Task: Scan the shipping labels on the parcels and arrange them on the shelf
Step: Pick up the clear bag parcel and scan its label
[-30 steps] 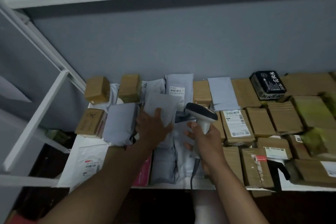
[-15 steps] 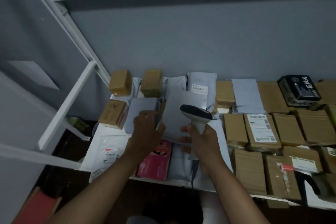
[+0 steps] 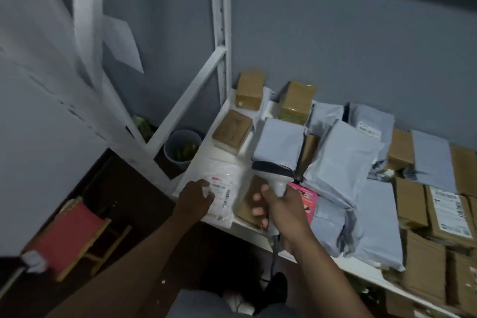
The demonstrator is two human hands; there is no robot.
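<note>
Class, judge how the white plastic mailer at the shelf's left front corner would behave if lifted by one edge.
The white mailer looks thin and wrinkled, so it would probably sag. Its glossy film may slip under the left hand. It lies flat, so it is likely light.

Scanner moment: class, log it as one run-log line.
left hand on white mailer | right hand grips scanner | scanner over mailer label | shelf edge

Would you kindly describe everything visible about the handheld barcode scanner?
The barcode scanner is pale grey plastic with a dark, wide head and a slim handle. The right hand grips the handle, fingers curled round it, holding it upright above the shelf's front edge. A cable hangs from its base. Its head points toward the left, near the white mailer.
</note>
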